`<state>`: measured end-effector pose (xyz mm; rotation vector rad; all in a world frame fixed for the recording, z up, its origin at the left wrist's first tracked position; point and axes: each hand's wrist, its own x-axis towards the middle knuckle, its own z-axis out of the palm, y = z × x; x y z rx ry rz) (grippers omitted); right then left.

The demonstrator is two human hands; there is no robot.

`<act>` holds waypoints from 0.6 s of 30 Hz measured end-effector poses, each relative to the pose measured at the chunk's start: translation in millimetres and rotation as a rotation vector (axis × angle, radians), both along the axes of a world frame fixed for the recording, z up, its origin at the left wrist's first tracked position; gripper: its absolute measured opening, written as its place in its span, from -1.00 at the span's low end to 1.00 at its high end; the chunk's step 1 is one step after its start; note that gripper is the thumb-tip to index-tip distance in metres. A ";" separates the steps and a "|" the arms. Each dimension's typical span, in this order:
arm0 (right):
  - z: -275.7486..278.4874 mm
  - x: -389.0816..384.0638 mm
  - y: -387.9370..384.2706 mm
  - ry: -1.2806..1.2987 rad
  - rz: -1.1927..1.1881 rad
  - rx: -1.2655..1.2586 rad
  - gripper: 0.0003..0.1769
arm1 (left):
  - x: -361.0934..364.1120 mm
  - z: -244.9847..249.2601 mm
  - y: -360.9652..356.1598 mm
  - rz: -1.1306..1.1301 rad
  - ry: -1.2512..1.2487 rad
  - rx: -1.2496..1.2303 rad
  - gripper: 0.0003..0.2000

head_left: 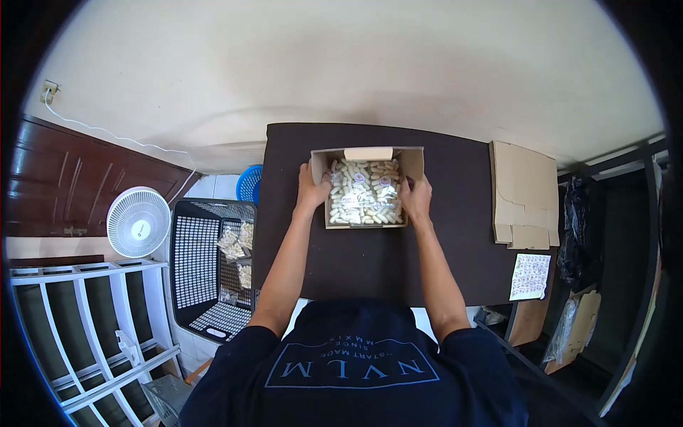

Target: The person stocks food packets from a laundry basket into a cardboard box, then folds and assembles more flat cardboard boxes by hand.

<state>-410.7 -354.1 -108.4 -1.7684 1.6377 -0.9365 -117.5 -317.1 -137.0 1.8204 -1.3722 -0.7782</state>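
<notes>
An open cardboard box (367, 154) stands on the dark brown table (455, 263) in front of me. Inside are clear plastic bags of pale, finger-shaped pieces (364, 192), with small round printed labels on some of them. My left hand (313, 189) grips the box's left side, its thumb over the edge toward the bags. On the opposite side, my right hand (417, 198) is closed on the right wall in the same way. Most of the fingers are hidden behind the cardboard.
Folded flat cardboard (526, 188) lies at the table's right end, above a sheet of small printed labels (530, 276). Left of the table stands a black plastic crate (196, 245) with several filled bags, near a blue basket (248, 185) and a white fan (138, 222).
</notes>
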 end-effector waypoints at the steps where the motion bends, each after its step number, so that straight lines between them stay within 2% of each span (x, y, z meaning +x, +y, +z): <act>1: 13.2 -2.2 7.9 -0.051 0.048 -0.033 -0.61 | -6.2 6.2 13.3 0.050 0.022 0.015 -0.59; 2: 26.9 -6.4 18.6 -0.048 0.054 -0.026 -0.61 | -14.0 12.3 27.0 0.056 0.025 0.021 -0.59; 4: 89.5 -8.4 38.6 -0.367 0.088 0.098 -0.52 | -29.5 27.5 49.4 0.117 0.124 -0.157 -0.60; 6: 108.8 -19.0 48.0 -0.340 0.164 0.078 -0.53 | -38.1 49.5 66.8 0.109 0.092 -0.106 -0.57; 8: 110.5 -25.4 59.1 -0.312 0.236 0.072 -0.54 | -45.7 59.7 89.5 0.057 -0.003 -0.134 -0.53; 10: 104.6 -27.0 65.8 -0.138 0.402 -0.078 -0.59 | -53.1 65.1 107.3 0.045 0.040 -0.081 -0.52; 12: 87.9 -20.6 77.4 -0.099 0.413 -0.019 -0.65 | -57.9 63.8 122.5 0.036 0.078 -0.031 -0.50; 14: 61.2 -14.2 86.5 0.031 0.358 -0.099 -0.68 | -62.7 50.3 132.3 0.060 0.162 -0.030 -0.49; 16: 63.1 -6.7 97.0 -0.029 0.378 -0.084 -0.64 | -68.6 49.7 138.8 0.075 0.131 -0.024 -0.50; 18: 67.5 -0.2 106.1 0.112 0.390 -0.165 -0.59 | -72.6 48.6 139.0 0.094 0.124 -0.085 -0.52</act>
